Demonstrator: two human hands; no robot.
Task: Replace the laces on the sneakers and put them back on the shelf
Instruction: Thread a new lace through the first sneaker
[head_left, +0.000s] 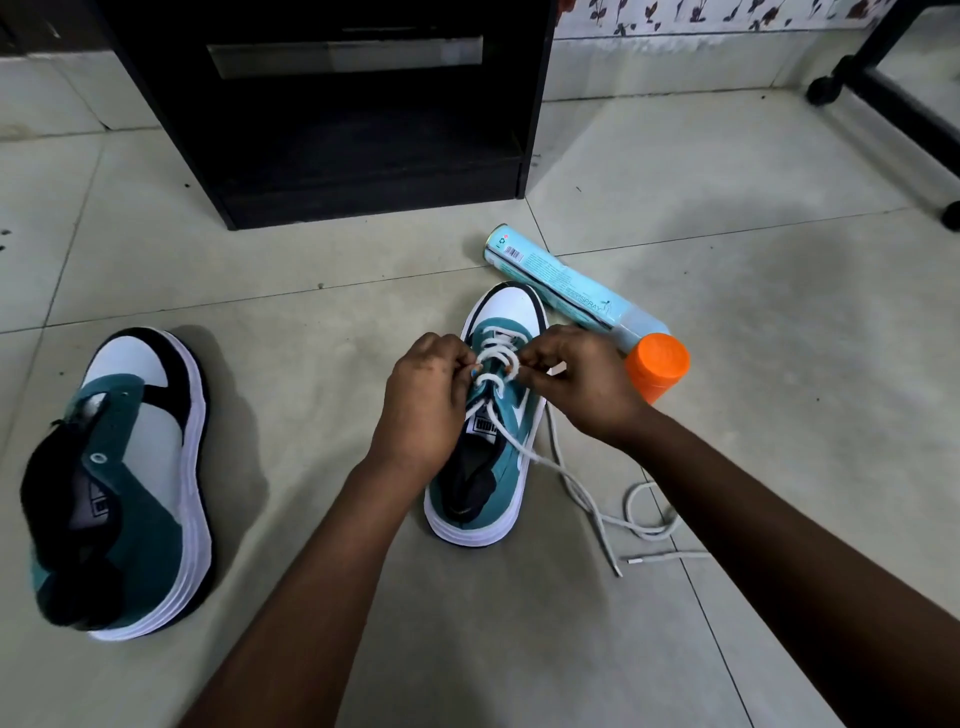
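Your pale tiled floor (727, 260) fills the frame, with the black wooden shelf unit (332, 104) at upper centre. At left lies a teal, white and black sneaker (135, 483), unlaced and tipped on its side. At centre stands the matching teal and white sneaker (498, 431), toe pointing up the frame. Just right of it lies a light-blue spray can with an orange cap (576, 296). Your left hand (426, 405) and right hand (582, 384) have fingers pinched on the white shoelace (576, 488) over the eyelets; its loose ends trail lower right.
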